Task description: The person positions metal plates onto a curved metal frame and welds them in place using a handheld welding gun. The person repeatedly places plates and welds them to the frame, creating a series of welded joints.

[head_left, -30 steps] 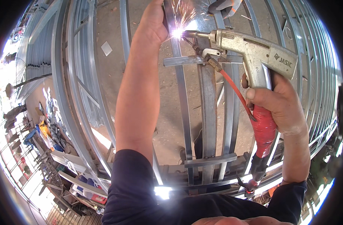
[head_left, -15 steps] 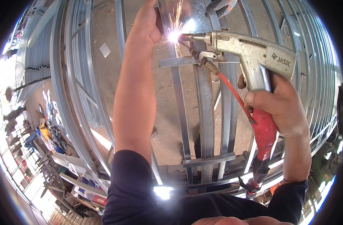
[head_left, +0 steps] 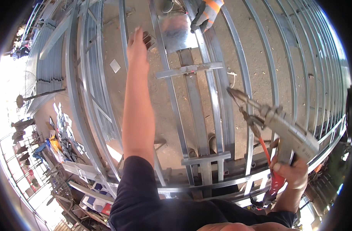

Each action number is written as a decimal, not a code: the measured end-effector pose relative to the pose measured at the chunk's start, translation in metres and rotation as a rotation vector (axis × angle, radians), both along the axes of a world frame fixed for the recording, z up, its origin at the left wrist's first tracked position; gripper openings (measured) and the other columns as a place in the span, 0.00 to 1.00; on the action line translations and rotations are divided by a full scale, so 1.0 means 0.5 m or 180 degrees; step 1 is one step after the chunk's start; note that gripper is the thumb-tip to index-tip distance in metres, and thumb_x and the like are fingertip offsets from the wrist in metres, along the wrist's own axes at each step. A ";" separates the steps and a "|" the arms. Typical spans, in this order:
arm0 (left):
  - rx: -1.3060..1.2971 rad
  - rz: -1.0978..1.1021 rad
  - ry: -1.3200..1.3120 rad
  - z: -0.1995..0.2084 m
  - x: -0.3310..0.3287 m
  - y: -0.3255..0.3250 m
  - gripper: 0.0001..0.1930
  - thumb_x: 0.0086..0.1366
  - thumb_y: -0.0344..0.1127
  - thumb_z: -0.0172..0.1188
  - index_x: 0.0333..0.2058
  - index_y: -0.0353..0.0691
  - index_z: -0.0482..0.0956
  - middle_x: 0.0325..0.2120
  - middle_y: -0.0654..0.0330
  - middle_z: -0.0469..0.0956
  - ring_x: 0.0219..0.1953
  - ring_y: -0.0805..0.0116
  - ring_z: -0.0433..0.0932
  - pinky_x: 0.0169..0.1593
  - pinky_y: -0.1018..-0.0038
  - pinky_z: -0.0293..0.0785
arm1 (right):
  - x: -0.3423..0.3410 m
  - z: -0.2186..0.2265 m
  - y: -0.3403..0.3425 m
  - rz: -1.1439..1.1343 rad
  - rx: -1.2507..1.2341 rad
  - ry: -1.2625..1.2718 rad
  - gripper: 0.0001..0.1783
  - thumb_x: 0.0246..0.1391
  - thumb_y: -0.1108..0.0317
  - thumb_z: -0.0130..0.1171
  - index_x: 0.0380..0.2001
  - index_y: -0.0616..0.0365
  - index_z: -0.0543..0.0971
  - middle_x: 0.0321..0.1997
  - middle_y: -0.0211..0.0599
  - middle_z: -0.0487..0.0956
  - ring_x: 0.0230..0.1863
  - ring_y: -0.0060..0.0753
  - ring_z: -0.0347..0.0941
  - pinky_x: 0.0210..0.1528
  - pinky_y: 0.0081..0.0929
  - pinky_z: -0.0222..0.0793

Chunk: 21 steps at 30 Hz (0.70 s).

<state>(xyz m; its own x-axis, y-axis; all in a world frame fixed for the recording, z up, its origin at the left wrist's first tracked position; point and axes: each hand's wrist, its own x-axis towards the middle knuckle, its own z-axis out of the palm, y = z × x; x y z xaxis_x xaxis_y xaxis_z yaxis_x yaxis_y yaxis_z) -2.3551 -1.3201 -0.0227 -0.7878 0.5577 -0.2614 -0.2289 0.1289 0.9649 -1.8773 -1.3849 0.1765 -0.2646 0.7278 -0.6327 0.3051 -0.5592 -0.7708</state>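
My right hand (head_left: 293, 172) grips a pistol-shaped welding torch (head_left: 289, 134) with a red-wrapped handle. Its nozzle points up and left, away from the steel, with no arc showing. My left arm reaches far forward over the frame. The left hand (head_left: 138, 46) is closed round a small dark object (head_left: 147, 39), blurred and partly hidden by the fingers. To its right, a shiny square metal plate (head_left: 177, 32) lies between two long square tubes. Below the plate a short crossbar (head_left: 189, 70) spans them, over a darker flat bar (head_left: 199, 115).
A co-worker's grey-and-orange gloved hand (head_left: 206, 17) rests on a tube by the plate. Another short crossbar (head_left: 206, 158) lies nearer me. Parallel steel tubes (head_left: 266, 50) stretch across the right; stacked tubes (head_left: 45, 57) lie far left. An orange hose (head_left: 265, 150) hangs from the torch.
The bright arc and sparks are gone. My right hand has drawn the torch back down and right. My left hand has moved left, off the plate. The gloved hand now shows further in.
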 end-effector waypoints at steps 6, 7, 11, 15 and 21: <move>-0.0970 -0.1670 0.1565 0.111 0.286 -0.285 0.17 0.70 0.42 0.63 0.49 0.35 0.78 0.37 0.56 0.83 0.40 0.63 0.82 0.45 0.68 0.76 | 0.165 0.002 -0.132 -0.0053 -0.0342 -0.0294 0.30 0.47 0.77 0.69 0.55 0.66 0.75 0.31 0.32 0.82 0.30 0.24 0.77 0.33 0.21 0.73; -0.1453 -0.2056 0.1241 0.110 0.341 -0.325 0.24 0.71 0.43 0.63 0.58 0.33 0.73 0.46 0.47 0.82 0.47 0.53 0.83 0.50 0.64 0.78 | 0.198 -0.016 -0.161 -0.0124 -0.0280 -0.0213 0.29 0.47 0.78 0.68 0.56 0.66 0.75 0.31 0.34 0.81 0.30 0.25 0.77 0.33 0.22 0.74; -0.1763 -0.1920 0.0932 0.089 0.498 -0.406 0.43 0.71 0.45 0.61 0.73 0.34 0.47 0.59 0.30 0.72 0.61 0.35 0.75 0.62 0.54 0.72 | 0.222 0.012 -0.229 -0.0172 0.0111 0.0159 0.29 0.48 0.78 0.67 0.56 0.65 0.74 0.31 0.33 0.81 0.31 0.25 0.78 0.34 0.23 0.75; -0.2143 -0.1900 0.0391 0.099 0.508 -0.430 0.49 0.70 0.49 0.61 0.75 0.35 0.38 0.61 0.26 0.69 0.64 0.32 0.71 0.67 0.51 0.66 | 0.270 0.030 -0.274 0.0011 0.0243 0.0422 0.28 0.49 0.78 0.68 0.56 0.63 0.75 0.35 0.33 0.81 0.32 0.24 0.77 0.36 0.22 0.74; -0.1954 -0.2089 0.0292 0.237 0.504 -0.537 0.51 0.64 0.53 0.65 0.73 0.28 0.49 0.57 0.30 0.74 0.61 0.39 0.75 0.63 0.56 0.69 | 0.382 0.065 -0.364 0.0046 0.0809 0.0487 0.27 0.51 0.85 0.64 0.56 0.63 0.74 0.39 0.35 0.80 0.32 0.24 0.77 0.30 0.23 0.74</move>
